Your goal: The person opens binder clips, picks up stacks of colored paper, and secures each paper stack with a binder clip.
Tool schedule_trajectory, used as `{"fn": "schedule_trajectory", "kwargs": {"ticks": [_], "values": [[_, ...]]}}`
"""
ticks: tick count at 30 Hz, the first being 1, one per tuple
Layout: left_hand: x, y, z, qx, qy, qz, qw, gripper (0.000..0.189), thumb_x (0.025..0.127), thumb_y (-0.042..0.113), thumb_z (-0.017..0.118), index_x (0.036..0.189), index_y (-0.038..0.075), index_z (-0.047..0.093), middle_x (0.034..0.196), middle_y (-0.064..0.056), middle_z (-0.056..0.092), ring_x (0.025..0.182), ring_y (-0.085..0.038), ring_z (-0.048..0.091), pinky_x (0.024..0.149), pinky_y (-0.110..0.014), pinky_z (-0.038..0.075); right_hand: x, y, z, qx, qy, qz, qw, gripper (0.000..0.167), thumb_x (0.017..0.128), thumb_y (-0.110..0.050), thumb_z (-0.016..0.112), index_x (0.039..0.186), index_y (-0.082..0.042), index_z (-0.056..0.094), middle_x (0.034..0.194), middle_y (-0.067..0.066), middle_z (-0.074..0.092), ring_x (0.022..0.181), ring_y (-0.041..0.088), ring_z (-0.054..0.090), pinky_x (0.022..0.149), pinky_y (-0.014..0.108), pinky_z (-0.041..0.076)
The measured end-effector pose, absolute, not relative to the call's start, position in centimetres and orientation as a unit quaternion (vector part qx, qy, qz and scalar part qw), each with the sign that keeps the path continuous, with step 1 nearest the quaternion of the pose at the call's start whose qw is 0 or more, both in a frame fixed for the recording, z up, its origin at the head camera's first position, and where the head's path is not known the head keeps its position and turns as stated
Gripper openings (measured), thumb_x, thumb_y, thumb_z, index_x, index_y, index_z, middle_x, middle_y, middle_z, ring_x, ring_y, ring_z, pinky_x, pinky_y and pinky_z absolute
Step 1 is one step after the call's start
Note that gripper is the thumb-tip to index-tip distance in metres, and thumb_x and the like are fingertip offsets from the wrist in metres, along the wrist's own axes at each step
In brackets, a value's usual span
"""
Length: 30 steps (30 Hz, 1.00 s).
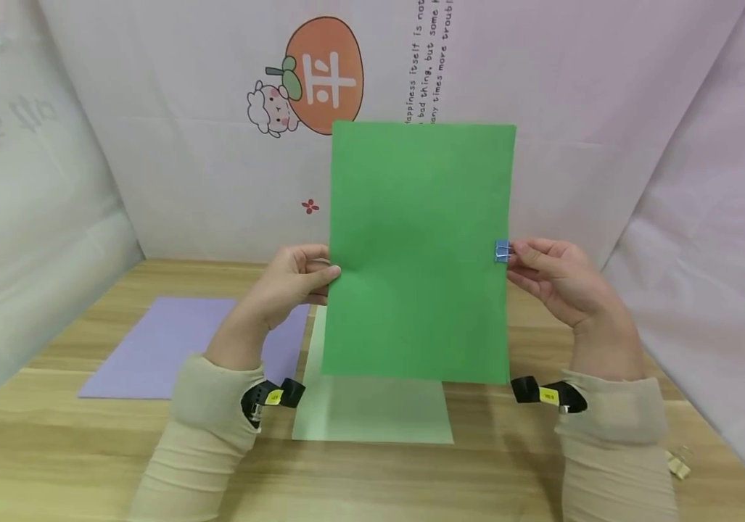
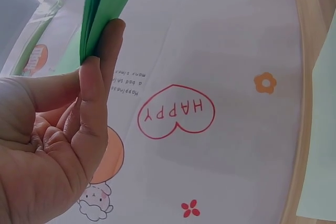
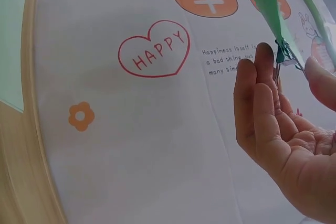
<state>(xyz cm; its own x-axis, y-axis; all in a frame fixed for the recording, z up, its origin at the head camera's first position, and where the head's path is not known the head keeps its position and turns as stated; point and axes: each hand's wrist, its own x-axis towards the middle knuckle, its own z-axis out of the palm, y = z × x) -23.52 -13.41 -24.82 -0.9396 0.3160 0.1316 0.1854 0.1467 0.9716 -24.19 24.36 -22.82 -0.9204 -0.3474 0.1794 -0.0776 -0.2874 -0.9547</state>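
Note:
A stack of green paper (image 1: 418, 254) is held upright in the air, facing the head camera. My left hand (image 1: 290, 283) pinches its left edge between thumb and fingers. Several layers show at the edge of the green sheets (image 2: 100, 19) in the left wrist view. On the right edge sits a blue binder clip (image 1: 502, 251). My right hand (image 1: 558, 279) pinches the clip by its wire handles, thumb on one side and fingers on the other. In the right wrist view the clip (image 3: 284, 53) bites the paper's edge, its handles spread apart.
Pale green paper (image 1: 372, 413) lies on the wooden table (image 1: 320, 478) below the held sheets. To its left is purple paper (image 1: 170, 341). Small yellowish clips (image 1: 677, 462) lie at the right. A printed white cloth (image 1: 183, 145) hangs behind and along the sides.

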Motion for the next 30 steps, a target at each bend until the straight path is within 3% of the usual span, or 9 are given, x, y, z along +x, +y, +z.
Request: {"fn": "schedule_trajectory", "kwargs": {"ticks": [4,5,6,8,11,18,30], "values": [[-23.6,-12.8,-25.0,0.162,0.758,0.63,0.057,0.043,0.101,0.006,0.055,0.142,-0.004,0.046,0.074,0.011,0.064,0.057,-0.004,0.052,0.068,-0.025,0.057,-24.1,25.1,-23.0,-0.193,0.598,-0.775,0.068,0.022,0.101,-0.002,0.053,0.098,-0.003,0.075,0.095,0.005,0.074,0.088,0.014,0.07,0.086,0.021,0.057],[-23.7,-12.6,-25.1,0.164,0.756,0.631,0.058,0.039,0.101,0.006,0.055,0.138,-0.004,0.05,0.073,0.01,0.063,0.057,-0.005,0.052,0.068,-0.025,0.057,-24.1,25.4,-23.0,-0.197,0.598,-0.774,0.065,0.022,0.101,-0.001,0.052,0.098,-0.002,0.074,0.096,0.005,0.074,0.089,0.014,0.07,0.087,0.022,0.056],[-23.8,-12.4,-25.1,0.166,0.754,0.633,0.058,0.026,0.101,0.006,0.056,0.125,-0.004,0.056,0.07,0.01,0.06,0.056,-0.005,0.05,0.068,-0.025,0.057,-24.1,25.6,-23.0,-0.201,0.6,-0.772,0.064,0.022,0.101,0.0,0.052,0.099,-0.002,0.074,0.097,0.005,0.074,0.09,0.013,0.07,0.087,0.021,0.056],[-23.9,-12.0,-25.2,0.172,0.75,0.635,0.06,0.005,0.1,0.006,0.057,0.1,0.001,0.055,0.067,0.008,0.055,0.055,-0.007,0.048,0.067,-0.025,0.056,-24.1,26.0,-23.0,-0.207,0.606,-0.765,0.062,0.023,0.101,0.001,0.052,0.099,-0.002,0.075,0.098,0.004,0.074,0.091,0.012,0.069,0.088,0.021,0.056],[-24.1,-11.5,-25.4,0.177,0.749,0.636,0.059,0.03,0.1,0.006,0.058,0.08,0.009,0.035,0.063,0.006,0.045,0.054,-0.009,0.044,0.066,-0.026,0.056,-24.4,26.6,-23.0,-0.212,0.62,-0.753,0.058,0.024,0.101,0.001,0.052,0.1,-0.004,0.075,0.098,0.002,0.075,0.091,0.011,0.069,0.088,0.021,0.056],[-24.8,-10.0,-25.5,0.182,0.752,0.628,0.078,0.041,0.099,0.004,0.059,0.078,0.011,0.025,0.062,0.004,0.029,0.057,-0.011,0.034,0.071,-0.03,0.057,-24.8,28.2,-22.0,-0.18,0.68,-0.709,0.036,0.023,0.1,-0.003,0.055,0.098,-0.01,0.077,0.096,-0.003,0.074,0.089,0.009,0.069,0.082,0.02,0.057],[-26.3,-6.4,-25.5,0.169,0.747,0.635,0.1,0.043,0.097,0.001,0.06,0.076,0.012,0.024,0.061,0.003,0.034,0.056,-0.012,0.04,0.064,-0.026,0.057,-25.7,31.3,-20.1,-0.094,0.849,-0.518,0.032,0.022,0.101,-0.023,0.058,0.092,-0.037,0.073,0.087,-0.017,0.072,0.088,-0.001,0.067,0.077,0.014,0.054]]}}
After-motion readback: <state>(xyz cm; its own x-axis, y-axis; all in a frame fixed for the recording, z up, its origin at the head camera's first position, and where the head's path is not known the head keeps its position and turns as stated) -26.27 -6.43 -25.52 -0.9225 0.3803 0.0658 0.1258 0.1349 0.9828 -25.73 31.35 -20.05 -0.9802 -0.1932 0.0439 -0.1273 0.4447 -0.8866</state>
